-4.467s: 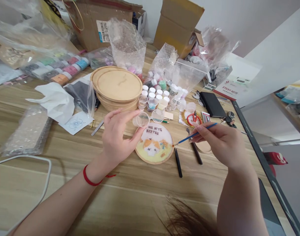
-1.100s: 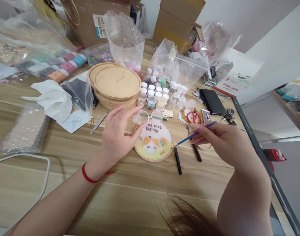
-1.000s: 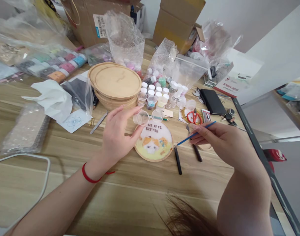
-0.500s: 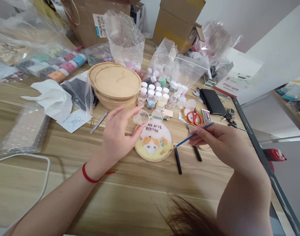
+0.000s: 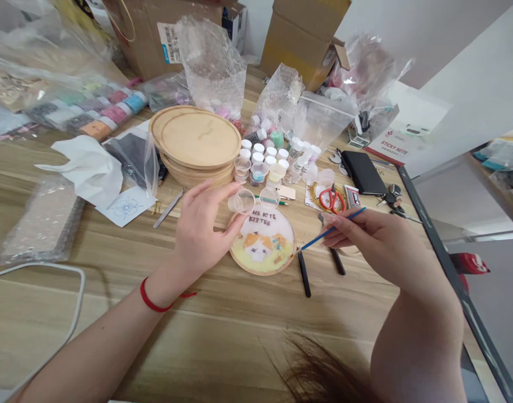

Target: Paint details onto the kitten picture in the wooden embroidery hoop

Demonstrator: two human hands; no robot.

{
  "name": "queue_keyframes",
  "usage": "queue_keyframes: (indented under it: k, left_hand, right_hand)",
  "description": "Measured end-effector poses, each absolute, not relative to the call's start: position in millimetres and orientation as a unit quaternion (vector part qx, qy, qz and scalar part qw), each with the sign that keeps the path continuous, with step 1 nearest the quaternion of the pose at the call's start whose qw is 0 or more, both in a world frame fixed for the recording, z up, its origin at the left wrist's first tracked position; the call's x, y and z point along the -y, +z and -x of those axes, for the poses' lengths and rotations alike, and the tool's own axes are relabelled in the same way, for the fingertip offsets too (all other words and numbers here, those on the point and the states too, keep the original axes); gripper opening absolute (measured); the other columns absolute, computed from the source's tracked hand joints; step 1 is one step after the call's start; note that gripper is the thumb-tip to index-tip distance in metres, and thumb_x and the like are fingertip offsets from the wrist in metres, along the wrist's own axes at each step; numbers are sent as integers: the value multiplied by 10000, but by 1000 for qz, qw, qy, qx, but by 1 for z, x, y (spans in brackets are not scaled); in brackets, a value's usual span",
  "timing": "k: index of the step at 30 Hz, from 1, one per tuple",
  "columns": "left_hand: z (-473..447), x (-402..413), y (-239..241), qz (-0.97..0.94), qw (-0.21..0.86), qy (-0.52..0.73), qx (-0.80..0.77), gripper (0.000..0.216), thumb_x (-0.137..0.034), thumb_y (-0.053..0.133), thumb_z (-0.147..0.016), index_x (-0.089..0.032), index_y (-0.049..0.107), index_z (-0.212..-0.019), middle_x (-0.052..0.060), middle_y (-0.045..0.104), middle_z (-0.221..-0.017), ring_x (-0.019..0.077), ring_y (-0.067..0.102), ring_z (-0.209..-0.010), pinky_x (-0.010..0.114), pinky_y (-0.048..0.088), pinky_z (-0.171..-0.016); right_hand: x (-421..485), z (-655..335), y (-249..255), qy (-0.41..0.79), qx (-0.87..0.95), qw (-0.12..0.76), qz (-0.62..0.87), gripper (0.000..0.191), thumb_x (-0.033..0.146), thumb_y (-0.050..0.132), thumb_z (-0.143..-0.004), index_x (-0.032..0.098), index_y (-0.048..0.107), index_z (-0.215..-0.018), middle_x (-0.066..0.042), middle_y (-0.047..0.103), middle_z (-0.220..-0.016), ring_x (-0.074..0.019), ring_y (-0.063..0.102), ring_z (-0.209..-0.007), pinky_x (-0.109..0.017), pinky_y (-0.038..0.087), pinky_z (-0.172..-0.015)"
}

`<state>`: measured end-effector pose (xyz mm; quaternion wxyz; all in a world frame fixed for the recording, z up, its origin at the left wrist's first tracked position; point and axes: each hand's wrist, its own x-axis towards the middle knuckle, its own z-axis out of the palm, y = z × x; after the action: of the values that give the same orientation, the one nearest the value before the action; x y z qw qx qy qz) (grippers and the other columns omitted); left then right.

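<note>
Wooden kitten hoop (image 5: 262, 249); right hand (image 5: 376, 249) brush (image 5: 330, 234); left hand (image 5: 201, 240) plastic cup (image 5: 242, 201).

Right hand (image 5: 378, 246) — blue paintbrush (image 5: 330, 230) at the kitten hoop (image 5: 262, 240)

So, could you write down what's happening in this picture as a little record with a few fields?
Left hand: holds a small clear plastic cup in its fingertips
Right hand: holds a thin blue-handled paintbrush
Brush tip: at the right edge of a round wood-framed kitten picture
Nearby: black tweezers, red-handled scissors, a stack of round wooden discs
Left wrist: a red cord
</note>
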<state>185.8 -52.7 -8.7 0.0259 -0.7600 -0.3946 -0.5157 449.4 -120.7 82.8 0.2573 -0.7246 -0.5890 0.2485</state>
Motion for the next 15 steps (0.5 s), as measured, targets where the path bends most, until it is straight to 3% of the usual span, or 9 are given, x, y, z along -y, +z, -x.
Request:
queue_keyframes:
  k: [15]
  left_hand:
    - [-185,52,-8,761,29,-520,387,477,-267,762,-863,-284,542,-1286,13,765,-1133,240,732,-1045,469,573,-1013]
  right_hand:
    - [121,-452,82,244,568,269,738,503,647,638,-876,164,761,-805,-96,807,-745,-236,789,-671,-319,653,-604]
